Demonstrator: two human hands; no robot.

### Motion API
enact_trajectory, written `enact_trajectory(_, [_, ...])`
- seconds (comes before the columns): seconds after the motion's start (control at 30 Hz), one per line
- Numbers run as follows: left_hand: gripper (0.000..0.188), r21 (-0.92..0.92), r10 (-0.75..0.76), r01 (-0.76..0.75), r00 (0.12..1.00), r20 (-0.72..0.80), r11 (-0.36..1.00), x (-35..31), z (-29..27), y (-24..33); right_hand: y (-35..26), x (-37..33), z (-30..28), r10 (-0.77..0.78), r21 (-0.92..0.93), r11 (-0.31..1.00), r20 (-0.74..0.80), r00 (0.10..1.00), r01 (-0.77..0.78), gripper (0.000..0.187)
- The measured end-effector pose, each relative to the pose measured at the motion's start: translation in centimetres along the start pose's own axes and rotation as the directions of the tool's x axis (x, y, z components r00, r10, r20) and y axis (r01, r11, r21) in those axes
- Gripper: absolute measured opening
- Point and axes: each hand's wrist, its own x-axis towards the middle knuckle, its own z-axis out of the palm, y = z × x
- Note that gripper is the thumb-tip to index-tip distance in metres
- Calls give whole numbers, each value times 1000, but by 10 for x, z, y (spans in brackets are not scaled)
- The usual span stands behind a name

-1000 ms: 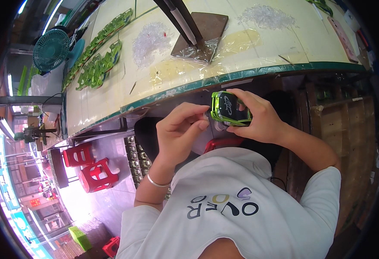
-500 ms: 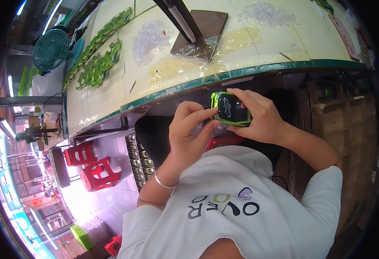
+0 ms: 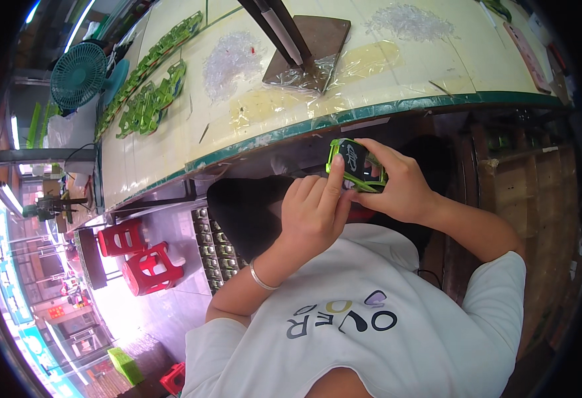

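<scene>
Farthest left of the grip, well apart from it and beyond the near edge of the table, stands a teal fan (image 3: 77,76). Two red stools (image 3: 140,278) are on the floor to the left of the hands and lower than them. Two rows of green parts (image 3: 146,109) lie on the cream table (image 3: 178,142), left of the grip and past the table edge. Nearer on the left, below the table, is a tray of shiny metallic pieces (image 3: 215,249), and up and left of the hands a heap of clear bits (image 3: 231,66) sits on the table. The left hand (image 3: 309,209) has its index finger laid against the left end of the black-and-green piece (image 3: 354,159); whether its thumb also pinches from beneath cannot be told. The piece is between the two hands, just short of the table edge, its dark face showing. Straight beyond the grip rests a brown plate (image 3: 331,40) with a dark post. The right hand (image 3: 405,182) pinches the piece's right end between thumb and fingers. Beyond it lies a second clear heap (image 3: 410,25); farther right are a pink flat object (image 3: 526,56) and, closer in, a wooden rack (image 3: 536,199).
</scene>
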Motion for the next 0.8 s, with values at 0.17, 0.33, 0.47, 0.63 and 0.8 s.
enact_trajectory(0.17, [55,-210,-129,117,991,-46,971,-1,-4,-16,-6,1,-1,86,88,992,82,993,-93,70])
enact_trajectory(0.33, [87,-754,-331,313,934,135,577,5,8,-20,-4,-4,-1,-216,24,976,23,976,215,77])
enact_trajectory(0.47, [85,-877,-310,302,932,189,373,9,7,-14,-4,-3,-3,-347,-140,926,41,937,349,67])
enact_trajectory(0.63, [78,-863,-312,266,940,134,430,7,8,-14,0,-1,1,-490,-180,857,4,872,483,58])
enact_trajectory(0.8, [66,-805,-236,253,961,145,536,6,5,-21,-2,-1,-2,-495,-124,859,45,867,497,59])
